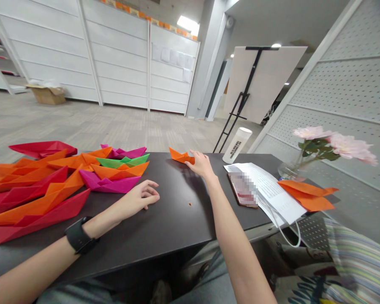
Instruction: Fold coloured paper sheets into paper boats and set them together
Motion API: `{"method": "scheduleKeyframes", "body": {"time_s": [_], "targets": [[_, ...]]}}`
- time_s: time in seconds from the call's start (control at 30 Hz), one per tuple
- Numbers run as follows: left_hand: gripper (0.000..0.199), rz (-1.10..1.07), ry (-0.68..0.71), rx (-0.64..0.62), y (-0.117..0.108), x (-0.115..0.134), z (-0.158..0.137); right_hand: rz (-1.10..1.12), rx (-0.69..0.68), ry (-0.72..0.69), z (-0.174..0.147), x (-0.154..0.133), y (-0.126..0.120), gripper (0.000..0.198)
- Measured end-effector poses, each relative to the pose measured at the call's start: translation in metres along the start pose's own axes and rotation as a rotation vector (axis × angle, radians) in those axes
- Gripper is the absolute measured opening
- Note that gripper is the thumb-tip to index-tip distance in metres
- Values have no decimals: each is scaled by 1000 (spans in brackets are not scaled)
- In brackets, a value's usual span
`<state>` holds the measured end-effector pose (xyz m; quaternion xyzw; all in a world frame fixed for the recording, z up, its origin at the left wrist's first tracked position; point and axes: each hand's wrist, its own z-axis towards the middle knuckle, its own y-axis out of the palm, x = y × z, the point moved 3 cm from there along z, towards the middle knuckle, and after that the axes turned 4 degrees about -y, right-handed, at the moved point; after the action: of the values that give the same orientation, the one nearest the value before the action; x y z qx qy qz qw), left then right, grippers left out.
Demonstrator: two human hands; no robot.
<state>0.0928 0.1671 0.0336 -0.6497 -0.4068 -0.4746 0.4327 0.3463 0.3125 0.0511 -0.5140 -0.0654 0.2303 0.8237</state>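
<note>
Near the far edge of the dark table (pixel 174 236), a small orange paper boat (pixel 177 156) sits upright on the tabletop. My right hand (pixel 201 164) grips its right end, thumb in front and fingers behind, hiding that end. My left hand (pixel 142 196) is empty, its fingers loosely bent and apart, just right of the folded boats. Among those are a magenta paper boat (pixel 112 184), a green paper boat (pixel 125 161), a red paper boat (pixel 44 148) and several orange ones, crowded together at the left.
Right of my right arm lie a phone (pixel 242 190), printed sheets (pixel 266 185) and a white cable (pixel 299 234). A white cup (pixel 237 145) stands behind them. Folded orange paper (pixel 308 196) lies near a glass vase (pixel 293 169) with pink flowers. A perforated panel (pixel 345 109) borders the right side.
</note>
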Motion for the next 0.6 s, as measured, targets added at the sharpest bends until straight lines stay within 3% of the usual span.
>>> {"method": "scheduleKeyframes", "body": {"time_s": [0.13,0.43,0.6], "targets": [[47,7,0,-5,0,0,0,-35,-21,5,3,3,8,16],[43,52,53,-19,0,-1,1,-93,14,55,-1,17,10,33],[24,192,146,12,-1,10,-8,-75,36,48,0,13,10,32]]}}
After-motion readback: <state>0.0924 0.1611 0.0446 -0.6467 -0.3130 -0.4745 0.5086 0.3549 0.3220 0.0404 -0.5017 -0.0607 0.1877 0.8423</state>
